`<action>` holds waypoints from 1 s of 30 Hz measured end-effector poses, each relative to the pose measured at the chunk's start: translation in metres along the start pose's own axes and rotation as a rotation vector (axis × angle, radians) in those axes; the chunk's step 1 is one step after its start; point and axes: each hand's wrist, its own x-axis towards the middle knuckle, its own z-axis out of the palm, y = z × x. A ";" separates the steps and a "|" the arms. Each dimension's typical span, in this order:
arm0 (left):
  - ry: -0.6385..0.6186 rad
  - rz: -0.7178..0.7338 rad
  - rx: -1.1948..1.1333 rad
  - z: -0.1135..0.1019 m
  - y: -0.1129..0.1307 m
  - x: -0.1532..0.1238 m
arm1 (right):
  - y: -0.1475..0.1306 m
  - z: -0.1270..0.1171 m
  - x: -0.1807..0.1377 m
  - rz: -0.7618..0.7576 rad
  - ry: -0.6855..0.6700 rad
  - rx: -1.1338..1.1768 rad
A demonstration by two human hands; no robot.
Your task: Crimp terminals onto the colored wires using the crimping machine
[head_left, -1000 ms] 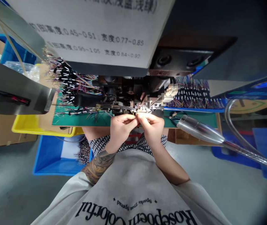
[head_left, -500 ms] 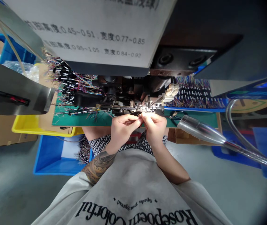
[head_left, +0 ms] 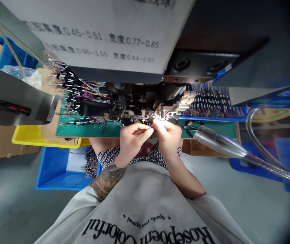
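Observation:
My left hand (head_left: pixel 132 139) is closed in a pinch in front of the machine's lit work point. Short pale ends of thin wires (head_left: pixel 149 124) stick up between its thumb and forefinger. Beside it, my right hand (head_left: pixel 169 136) also pinches, its fingertips close against the small metal parts of the terminal-crimping machine (head_left: pixel 161 113). The thin wire in its grip is mostly covered by the fingers. Both hands are almost touching at the fingertips, over the front edge of the green mat (head_left: pixel 94 130).
Bundles of coloured wires (head_left: pixel 70 84) lie at left, and more wire bundles (head_left: pixel 211 101) fill a blue tray at right. A work lamp (head_left: pixel 218 141) points in from the right. Pliers (head_left: pixel 193 126) lie on the mat. Yellow (head_left: pixel 22 137) and blue bins (head_left: pixel 55 184) stand lower left.
My right fingertips have shifted slightly up and left, toward the machine. More of the pale wire ends now shows at my left fingertips.

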 end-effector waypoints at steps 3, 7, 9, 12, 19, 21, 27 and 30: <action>0.003 -0.010 -0.020 0.000 0.000 0.001 | 0.000 0.001 -0.001 -0.003 0.011 -0.037; 0.004 -0.028 -0.050 -0.001 -0.004 0.002 | 0.001 0.002 -0.001 0.009 0.028 -0.089; 0.001 -0.043 -0.053 -0.001 -0.006 0.004 | 0.002 0.002 -0.001 0.000 0.030 -0.071; -0.004 -0.045 -0.043 -0.002 -0.008 0.005 | 0.004 0.001 -0.002 -0.029 0.004 -0.075; -0.041 -0.059 -0.008 -0.002 -0.002 0.004 | 0.003 -0.002 -0.005 -0.067 0.005 -0.123; -0.056 -0.062 -0.039 -0.002 -0.001 0.002 | 0.004 -0.003 -0.004 -0.043 0.010 -0.105; -0.060 -0.039 -0.059 0.000 -0.001 0.001 | 0.006 -0.003 0.000 0.009 -0.008 -0.025; -0.056 -0.036 -0.057 -0.001 -0.003 0.002 | 0.005 -0.002 0.001 0.012 0.007 -0.039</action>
